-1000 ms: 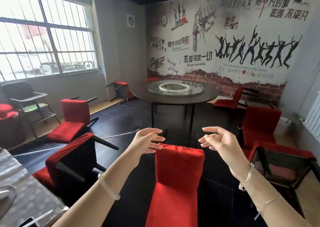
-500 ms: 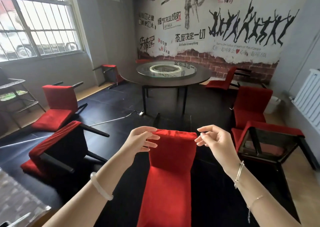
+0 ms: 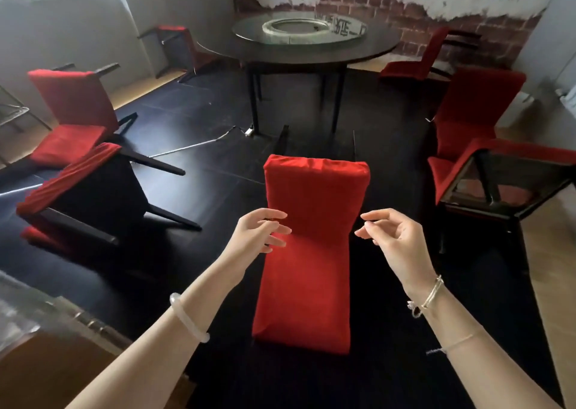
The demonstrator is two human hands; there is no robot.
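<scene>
A chair with a red cloth cover [image 3: 311, 240] lies tipped on its back on the dark floor right in front of me, its black legs pointing away toward the round table. My left hand [image 3: 260, 232] hovers at the cover's left edge with loosely curled fingers, holding nothing. My right hand [image 3: 391, 234] hovers just off the cover's right edge, fingers loosely curled and empty. I cannot tell whether either hand touches the cloth.
Several more red-covered chairs lie toppled around: one on its side at left [image 3: 90, 196], one behind it [image 3: 71, 115], one at right [image 3: 505, 184]. A round black table [image 3: 358, 50] with a glass turntable stands beyond. A table corner [image 3: 37, 324] sits at lower left.
The view has tilted down and come closer to the chair. Both hands have lowered from the top of the chair's back to its middle, still apart and empty.
</scene>
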